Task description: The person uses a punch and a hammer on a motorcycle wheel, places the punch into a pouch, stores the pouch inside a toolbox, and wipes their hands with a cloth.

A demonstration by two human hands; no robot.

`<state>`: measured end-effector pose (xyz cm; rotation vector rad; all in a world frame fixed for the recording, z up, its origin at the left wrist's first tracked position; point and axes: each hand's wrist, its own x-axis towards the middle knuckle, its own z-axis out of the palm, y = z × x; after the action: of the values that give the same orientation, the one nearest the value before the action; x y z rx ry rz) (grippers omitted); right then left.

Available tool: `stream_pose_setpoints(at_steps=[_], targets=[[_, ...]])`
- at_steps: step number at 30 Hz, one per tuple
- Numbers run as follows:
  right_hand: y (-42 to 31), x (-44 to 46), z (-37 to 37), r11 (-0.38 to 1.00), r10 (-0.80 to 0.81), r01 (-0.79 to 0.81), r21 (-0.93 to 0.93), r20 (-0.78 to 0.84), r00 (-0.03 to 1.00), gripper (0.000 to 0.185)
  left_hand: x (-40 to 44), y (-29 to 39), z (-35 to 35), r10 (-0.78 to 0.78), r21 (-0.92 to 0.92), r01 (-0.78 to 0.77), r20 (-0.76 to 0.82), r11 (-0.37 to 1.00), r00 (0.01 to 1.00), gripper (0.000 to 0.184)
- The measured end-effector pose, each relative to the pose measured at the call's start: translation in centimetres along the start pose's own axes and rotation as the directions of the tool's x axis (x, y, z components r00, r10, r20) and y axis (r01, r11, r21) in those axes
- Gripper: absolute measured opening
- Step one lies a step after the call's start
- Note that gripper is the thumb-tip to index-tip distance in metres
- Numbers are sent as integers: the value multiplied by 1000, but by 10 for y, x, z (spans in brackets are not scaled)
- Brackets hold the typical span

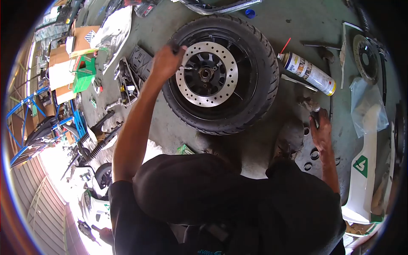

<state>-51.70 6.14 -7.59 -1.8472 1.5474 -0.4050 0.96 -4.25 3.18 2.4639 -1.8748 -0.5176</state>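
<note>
A motorcycle wheel [265,63] lies flat on the floor in front of me, its drilled brake disc [233,72] facing up around the central hub [205,75]. My left hand [167,63] is closed in a fist over the disc's left side. From it a thin metal tool shaft [187,68] points toward the hub; a dark end shows at the top of the fist, and the tool's kind is unclear. Right of the wheel, my right hand [321,129] is low to the floor, fingers curled at a small greyish metal piece [312,105] that I cannot identify.
A spray can [310,73] with a red straw lies right of the wheel, near a hammer [326,54]. Black rings [314,154] lie below my right hand. Farther right are another brake disc [365,58] and a plastic bag [369,108]. Motorcycle parts [126,83] crowd the left.
</note>
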Motion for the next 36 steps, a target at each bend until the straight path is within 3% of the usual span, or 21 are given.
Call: stream_pose_setpoints(at_steps=[1, 4, 6, 8, 10, 13, 15, 16, 17, 19, 21, 23, 24, 25, 28, 29, 31, 34, 36], targets=[[3, -1, 1, 999, -1, 0, -36, -28, 1000, 31, -4, -12, 3, -29, 106, 39, -98, 994, 995, 70], [27, 1, 4, 999, 40, -41, -27, -22, 999, 35, -24, -21, -3, -293, 193, 248, 262, 949, 919, 74], [43, 2, 7, 996, 88, -88, -8, 55, 995, 38, -38, -28, 16, -145, 139, 129, 110, 982, 983, 67], [52, -9, 4, 987, 161, -156, -46, 152, 975, 41, -35, -11, 16, -116, -46, 122, 114, 991, 987, 65], [45, -18, -2, 986, 115, -93, -136, 165, 980, 40, -26, 4, 39, -6, -86, -1, -76, 996, 997, 61], [30, -22, -15, 966, 68, -20, -259, 178, 982, 32, -39, 46, 54, 253, 12, -253, -23, 967, 967, 50], [-12, -7, -39, 948, 146, -80, -309, 196, 970, 27, -69, 65, 61, 379, 157, -371, -25, 915, 925, 40], [-37, 3, -50, 936, 190, -115, -332, 201, 961, 24, -78, 63, 61, 400, 100, -397, -4, 912, 917, 36], [-53, 13, -54, 970, 54, -16, -242, 152, 987, 23, -89, 53, 59, 421, 40, -421, 19, 906, 907, 35], [-109, 40, -51, 990, -60, 72, -118, 106, 993, 21, -102, 32, 58, 492, -8, -492, 30, 870, 870, 37], [-148, 75, -32, 924, -304, 338, -180, 190, 934, 25, -111, 14, 60, 566, 30, -566, -7, 824, 824, 46], [-191, 115, 9, 810, -547, 574, -119, 200, 813, 24, -120, 13, 60, 455, -29, -459, -85, 888, 886, 53], [-217, 134, 27, 764, -591, 638, -96, 292, 752, 24, -123, 13, 61, 393, -64, -402, -122, 914, 912, 56], [-240, 151, 44, 714, -628, 697, -65, 382, 678, 24, -125, 7, 70, 286, -133, -322, -233, 937, 930, 73], [-271, 186, 93, 507, -713, 855, -108, 505, 486, 22, -131, 10, 84, -96, -271, 6, -323, 963, 942, 96], [-274, 195, 104, 442, -687, 883, -160, 572, 448, 23, -129, 10, 91, -150, -295, 55, -311, 954, 939, 118], [-284, 213, 116, 293, -608, 921, -257, 693, 387, 27, -122, 16, 102, -242, -406, 108, -295, 907, 924, 123], [-298, 225, 115, 157, -535, 977, -147, 818, 209, 23, -112, 19, 105, -306, -520, 134, -260, 844, 916, 130], [-297, 223, 117, 114, -527, 981, -156, 827, 193, 24, -117, 15, 108, -305, -550, 124, -250, 826, 919, 129]])
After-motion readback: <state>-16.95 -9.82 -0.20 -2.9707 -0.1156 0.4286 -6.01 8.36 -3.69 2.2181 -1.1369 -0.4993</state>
